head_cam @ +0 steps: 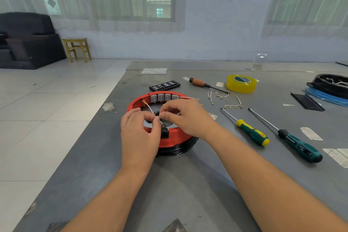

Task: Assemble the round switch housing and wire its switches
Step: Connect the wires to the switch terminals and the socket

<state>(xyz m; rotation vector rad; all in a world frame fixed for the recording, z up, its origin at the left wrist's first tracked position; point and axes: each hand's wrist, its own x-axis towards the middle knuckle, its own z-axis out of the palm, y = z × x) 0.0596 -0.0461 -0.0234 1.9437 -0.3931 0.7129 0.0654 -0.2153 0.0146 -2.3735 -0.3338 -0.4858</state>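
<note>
Both hands [140, 130] [185, 117] pinch a white wire [150, 109] over the red housing [170, 138].

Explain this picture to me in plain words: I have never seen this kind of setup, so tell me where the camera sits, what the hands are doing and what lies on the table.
There is no machine here. The one picture comes from a camera worn on a person's head, looking forward and down at their own bare hands. The left hand and right hand both pinch a thin white wire over a round red housing, which stands on a grey table. Grey switches line its far inner wall. To the right lie three screwdrivers: a yellow-green one, a dark green one and a brown-handled one. Loose short wires, a yellow tape roll and a black bit case lie behind.
</note>
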